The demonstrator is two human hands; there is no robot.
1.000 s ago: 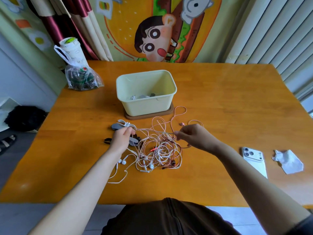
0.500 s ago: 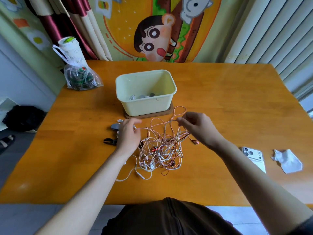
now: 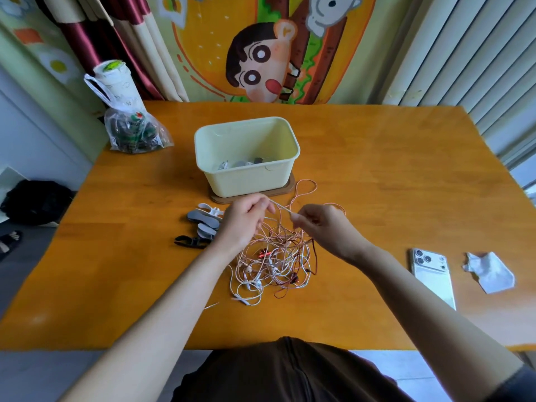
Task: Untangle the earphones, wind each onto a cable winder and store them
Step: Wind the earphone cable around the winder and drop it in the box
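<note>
Two hands pinch a white strand [image 3: 280,208] taut above the tangled earphones [image 3: 275,258], mid-table. Beside the left hand [image 3: 243,224] lie loose cable winders [image 3: 203,218]. Behind, a cream tub [image 3: 246,181] holds grey and white pieces. Past the right hand [image 3: 326,232], bare wood reaches a phone [image 3: 432,274].

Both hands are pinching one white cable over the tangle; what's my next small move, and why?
Probably ease the white cable upward to find its snag: the left hand and right hand pinch only a short stretch, and the rest runs into the tangle below.
</note>
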